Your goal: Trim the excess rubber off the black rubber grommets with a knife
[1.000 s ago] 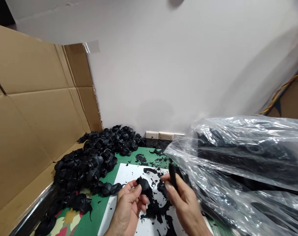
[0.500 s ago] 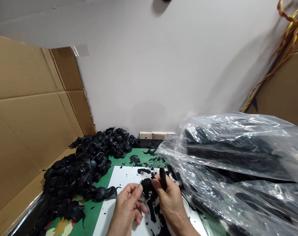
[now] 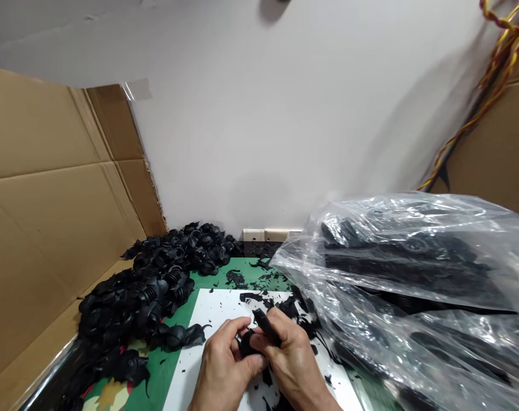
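My left hand (image 3: 225, 361) is closed around a small rounded black rubber part (image 3: 249, 346), thumb on its near side. My right hand (image 3: 294, 355) grips a dark stick-like tool (image 3: 265, 326) whose tip end is hidden among the fingers. The right thumb presses against the black rubber part. Both hands meet over a white board (image 3: 190, 342) strewn with black rubber scraps (image 3: 287, 308). Left of the board lies a large heap of black ribbed rubber parts (image 3: 150, 297), some with thin curled tails.
A cardboard sheet (image 3: 53, 217) stands on the left against the white wall (image 3: 250, 114). On the right a clear plastic bag (image 3: 396, 268) holds black parts. Scraps litter the green tabletop (image 3: 233, 266). White sockets (image 3: 276, 235) sit low on the wall; twisted yellow-red wires (image 3: 469, 125) hang at upper right.
My hands have come together, the left moving right and wrapping round the rubber part. The tool, upright before, now leans to the left.
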### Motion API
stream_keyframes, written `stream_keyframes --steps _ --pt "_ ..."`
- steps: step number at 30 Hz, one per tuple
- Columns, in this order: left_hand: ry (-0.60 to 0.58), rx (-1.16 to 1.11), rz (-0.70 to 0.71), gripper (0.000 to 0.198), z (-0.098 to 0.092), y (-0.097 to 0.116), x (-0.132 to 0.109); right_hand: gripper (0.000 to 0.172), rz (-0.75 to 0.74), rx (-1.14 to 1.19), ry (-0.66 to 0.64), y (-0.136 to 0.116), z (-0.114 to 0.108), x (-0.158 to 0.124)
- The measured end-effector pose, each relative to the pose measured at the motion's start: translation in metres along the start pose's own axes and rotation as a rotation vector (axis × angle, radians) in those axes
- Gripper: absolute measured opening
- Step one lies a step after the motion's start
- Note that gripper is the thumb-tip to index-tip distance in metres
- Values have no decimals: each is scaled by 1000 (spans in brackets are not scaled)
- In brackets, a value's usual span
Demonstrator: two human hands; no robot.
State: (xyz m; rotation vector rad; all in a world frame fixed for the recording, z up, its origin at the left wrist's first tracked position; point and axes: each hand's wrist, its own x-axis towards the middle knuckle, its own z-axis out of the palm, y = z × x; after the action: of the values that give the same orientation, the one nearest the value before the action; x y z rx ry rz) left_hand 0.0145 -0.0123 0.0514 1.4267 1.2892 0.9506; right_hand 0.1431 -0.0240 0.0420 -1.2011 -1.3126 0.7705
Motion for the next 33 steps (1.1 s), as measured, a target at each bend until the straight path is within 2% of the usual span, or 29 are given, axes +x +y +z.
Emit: stream_keyframes --steps 3,6,10,11,12,14,16,19,22,24,27,30,33 --pt "-48 167 114 18 -1 2 0 20 51 -24 11 -1 2 0" --pt "35 227 231 10 0 1 -8 14 164 -55 60 0 2 6" --pt "71 39 495 12 4 -1 -22 11 207 -132 203 11 -9 20" --pt "70 -41 505 9 4 -2 -23 12 205 -149 231 13 -12 22" --pt "90 -115 436 5 2 -2 -23 13 198 -161 245 15 -14 24" --pt "97 -260 129 21 -2 -3 -18 15 177 -171 231 16 -16 24" --pt "97 -361 -51 32 -8 -5 -11 17 159 -168 197 16 -17 23" --pt "124 -409 -104 36 -12 -8 -5 22 146 -146 130 17 -17 19" --pt "101 -413 -134 41 -11 -8 -5 22 117 -93 79 20 -20 16" --pt "112 -445 -164 45 -9 -5 -5 25 84 -56 96 19 -24 13" --pt "147 -536 -288 50 -7 3 -2 24 20 -20 116 11 -26 6" --pt "184 -594 -424 54 -3 7 2 15 -119 27 20 3 -21 -2" --pt "146 -636 -456 55 2 6 5 32 -251 49 -65 0 -9 -7"
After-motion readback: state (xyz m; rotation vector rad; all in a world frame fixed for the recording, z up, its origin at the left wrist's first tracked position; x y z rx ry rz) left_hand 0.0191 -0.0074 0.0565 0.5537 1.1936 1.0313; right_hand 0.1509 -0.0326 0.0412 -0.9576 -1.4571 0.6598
